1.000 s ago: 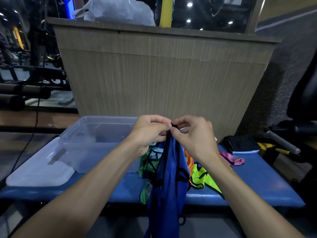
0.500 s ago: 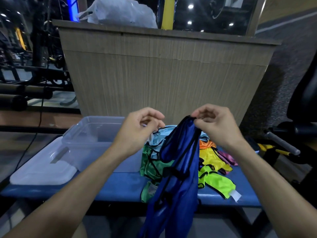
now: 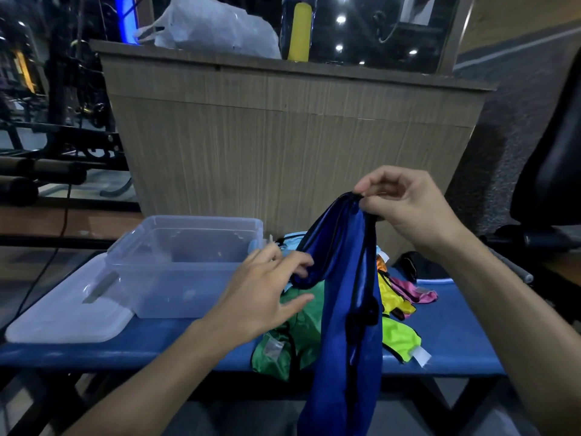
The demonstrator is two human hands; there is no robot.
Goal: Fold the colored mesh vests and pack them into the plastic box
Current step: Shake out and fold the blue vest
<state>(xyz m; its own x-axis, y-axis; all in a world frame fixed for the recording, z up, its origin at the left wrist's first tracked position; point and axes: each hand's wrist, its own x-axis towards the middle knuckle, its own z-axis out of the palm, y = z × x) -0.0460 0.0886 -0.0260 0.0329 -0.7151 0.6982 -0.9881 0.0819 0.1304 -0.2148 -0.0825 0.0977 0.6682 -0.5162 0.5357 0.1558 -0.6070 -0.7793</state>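
A blue mesh vest (image 3: 342,309) with black trim hangs down past the front edge of the blue bench (image 3: 456,335). My right hand (image 3: 405,202) pinches its top edge, raised above the bench. My left hand (image 3: 264,294) is lower, fingers spread and fairly straight, fingertips touching the vest's left edge. Behind the vest lies a pile of vests: green (image 3: 295,335), yellow (image 3: 396,338), pink (image 3: 415,291) and light blue (image 3: 292,243). The clear plastic box (image 3: 176,265) stands open and empty on the left of the bench.
The box's clear lid (image 3: 63,316) lies flat left of the box. A black item (image 3: 418,265) sits at the bench's back right. A wooden counter (image 3: 283,136) rises behind the bench. Gym equipment stands at the left, a dark chair (image 3: 553,171) at the right.
My hands have parted. The right hand lifted the vest's top up and right; the left hand let go, dropped lower and opened beside the vest's left edge.
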